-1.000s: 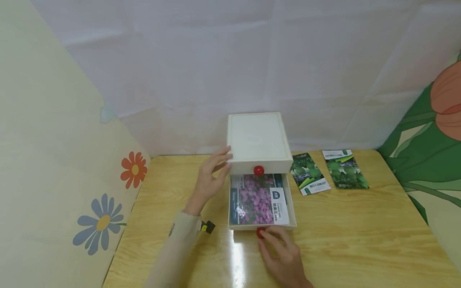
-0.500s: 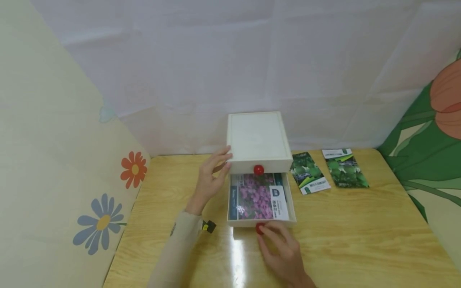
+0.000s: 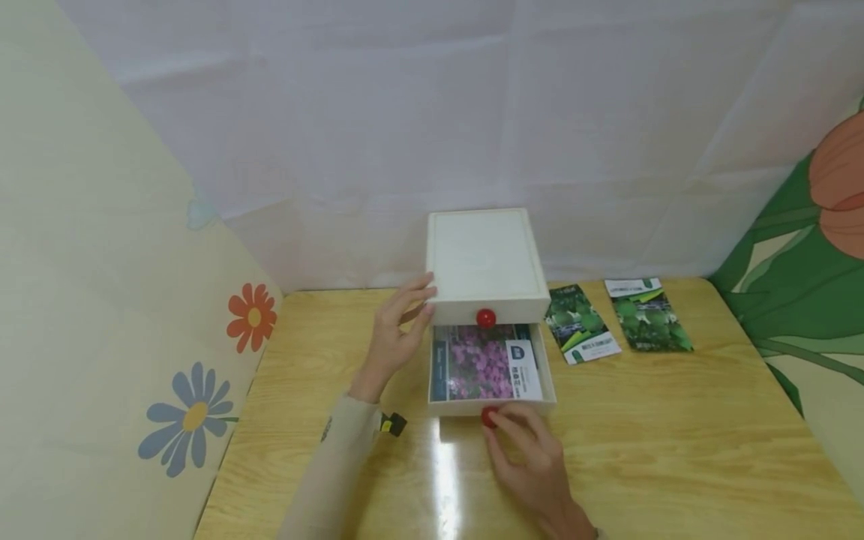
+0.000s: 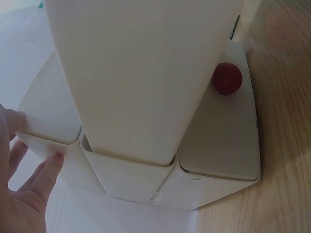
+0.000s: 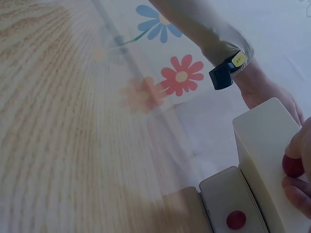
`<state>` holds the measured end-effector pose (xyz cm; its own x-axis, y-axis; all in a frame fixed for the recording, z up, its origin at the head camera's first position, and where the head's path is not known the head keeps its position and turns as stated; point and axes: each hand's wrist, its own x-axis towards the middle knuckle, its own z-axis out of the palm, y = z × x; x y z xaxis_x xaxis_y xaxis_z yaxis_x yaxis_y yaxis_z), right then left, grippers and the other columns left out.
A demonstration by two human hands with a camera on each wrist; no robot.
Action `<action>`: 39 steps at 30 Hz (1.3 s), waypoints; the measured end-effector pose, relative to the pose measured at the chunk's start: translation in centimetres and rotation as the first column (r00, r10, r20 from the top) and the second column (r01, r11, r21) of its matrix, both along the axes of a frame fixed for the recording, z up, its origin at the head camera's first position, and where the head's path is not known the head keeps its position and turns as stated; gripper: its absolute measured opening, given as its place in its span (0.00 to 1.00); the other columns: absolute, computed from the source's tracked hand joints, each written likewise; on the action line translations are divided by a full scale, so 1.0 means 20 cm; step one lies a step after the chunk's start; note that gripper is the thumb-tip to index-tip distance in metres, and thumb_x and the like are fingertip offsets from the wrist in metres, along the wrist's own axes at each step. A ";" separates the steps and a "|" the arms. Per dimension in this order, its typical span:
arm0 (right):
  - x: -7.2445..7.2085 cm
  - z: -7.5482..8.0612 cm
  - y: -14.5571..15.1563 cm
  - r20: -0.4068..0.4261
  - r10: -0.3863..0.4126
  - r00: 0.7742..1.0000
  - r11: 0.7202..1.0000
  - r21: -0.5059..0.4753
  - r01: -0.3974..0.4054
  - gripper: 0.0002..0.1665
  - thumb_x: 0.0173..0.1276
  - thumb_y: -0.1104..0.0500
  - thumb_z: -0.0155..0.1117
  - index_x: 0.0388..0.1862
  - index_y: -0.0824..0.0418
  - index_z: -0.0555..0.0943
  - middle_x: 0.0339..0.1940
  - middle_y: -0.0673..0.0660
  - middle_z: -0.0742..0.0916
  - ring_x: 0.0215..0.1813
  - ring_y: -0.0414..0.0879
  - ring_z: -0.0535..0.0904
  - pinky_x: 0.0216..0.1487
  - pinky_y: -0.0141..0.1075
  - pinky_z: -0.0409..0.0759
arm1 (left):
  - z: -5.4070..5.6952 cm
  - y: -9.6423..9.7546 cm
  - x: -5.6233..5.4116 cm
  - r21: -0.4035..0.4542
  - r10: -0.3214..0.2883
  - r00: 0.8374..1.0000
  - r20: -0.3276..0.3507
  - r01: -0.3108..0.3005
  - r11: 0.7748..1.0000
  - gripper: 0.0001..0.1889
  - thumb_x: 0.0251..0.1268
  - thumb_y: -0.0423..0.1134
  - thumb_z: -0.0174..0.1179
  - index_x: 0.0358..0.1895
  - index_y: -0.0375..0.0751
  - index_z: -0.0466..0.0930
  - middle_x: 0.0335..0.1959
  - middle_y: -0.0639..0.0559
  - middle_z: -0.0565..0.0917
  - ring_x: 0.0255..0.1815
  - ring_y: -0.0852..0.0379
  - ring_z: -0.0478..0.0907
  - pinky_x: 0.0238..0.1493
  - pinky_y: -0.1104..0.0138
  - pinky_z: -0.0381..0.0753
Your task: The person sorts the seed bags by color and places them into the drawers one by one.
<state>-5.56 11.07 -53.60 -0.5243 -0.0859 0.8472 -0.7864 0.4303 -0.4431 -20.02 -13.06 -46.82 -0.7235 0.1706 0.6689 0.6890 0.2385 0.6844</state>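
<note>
**On a yellowish wood-grain tabletop (image 3: pixel 675 435), a boxy white drawer unit (image 3: pixel 482 255) with its middle drawer out**

At the unit's front, the right hand (image 3: pixel 536 465) pinches a round, glossy red knob (image 3: pixel 489 417) between thumb and fingers. The knob sits on the rectangular white drawer (image 3: pixel 548 371), which juts from the middle tier. Inside it lies a glossy packet printed with pink-purple flowers (image 3: pixel 479 367). On the unit's left side, the left hand (image 3: pixel 394 330) has its fingers extended, fingertips touching the upper tier. Above the drawer, a second round red knob (image 3: pixel 486 318) marks the top tier. To the right, on the tabletop, lie two green-and-white printed packets, one just beside the unit (image 3: pixel 582 324), the other near it (image 3: pixel 651 319).
</note>
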 end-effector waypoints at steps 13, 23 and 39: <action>-0.03 0.01 0.01 0.097 -0.014 0.995 1.000 0.009 0.013 0.14 0.59 0.66 0.75 0.46 0.68 0.90 0.47 0.63 0.89 0.47 0.53 0.86 0.63 0.22 0.81 | 0.04 0.03 0.03 0.003 0.023 1.000 -0.012 -0.023 1.000 0.15 0.69 0.18 0.63 0.56 0.26 0.83 0.69 0.29 0.80 0.68 0.31 0.80 0.54 0.51 0.90; -0.07 0.01 0.00 0.100 -0.031 0.994 1.000 -0.004 0.031 0.17 0.56 0.67 0.75 0.46 0.68 0.90 0.47 0.63 0.89 0.46 0.53 0.86 0.62 0.21 0.81 | 0.09 0.05 0.06 0.000 0.040 0.999 0.009 -0.040 0.999 0.13 0.69 0.17 0.62 0.55 0.23 0.82 0.67 0.28 0.80 0.67 0.31 0.80 0.56 0.53 0.90; -0.12 0.04 -0.01 0.149 -0.031 0.988 0.999 -0.002 0.032 0.19 0.54 0.70 0.76 0.47 0.66 0.90 0.49 0.61 0.89 0.48 0.52 0.86 0.62 0.20 0.80 | -0.01 0.01 0.01 0.012 0.009 1.000 0.019 -0.009 1.000 0.13 0.75 0.25 0.63 0.59 0.32 0.84 0.72 0.39 0.80 0.71 0.40 0.80 0.58 0.61 0.89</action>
